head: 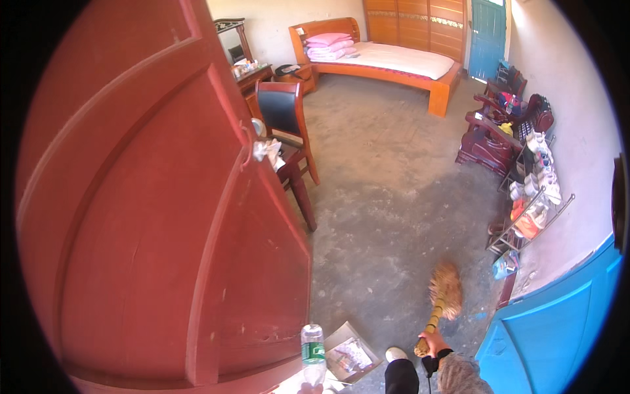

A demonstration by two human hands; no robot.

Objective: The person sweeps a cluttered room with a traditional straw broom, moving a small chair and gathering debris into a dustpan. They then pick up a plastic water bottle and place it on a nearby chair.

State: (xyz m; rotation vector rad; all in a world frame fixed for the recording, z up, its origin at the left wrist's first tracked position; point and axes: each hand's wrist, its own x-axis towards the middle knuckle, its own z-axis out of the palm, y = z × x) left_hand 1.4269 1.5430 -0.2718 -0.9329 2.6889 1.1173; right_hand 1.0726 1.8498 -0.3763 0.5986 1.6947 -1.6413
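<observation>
My right hand [433,342] is closed around the handle of a straw broom [445,290]. The broom's brush end rests on or just above the concrete floor [374,236] ahead of my feet. At the bottom edge, my left hand [311,388] grips a clear plastic bottle [313,347] with a green label; only the fingers show. Just right of the bottle sits an open cardboard box [340,336] with papers and litter [352,354] in it. A white shoe [395,353] of mine stands between the box and the broom handle.
A red door [142,246] fills the left side; a blue door panel [546,325] is at lower right. Along the right wall are a shoe rack [556,212] and a dark wooden armchair [485,147]. A chair [280,111] stands beyond the red door, a bed [393,59] at the back.
</observation>
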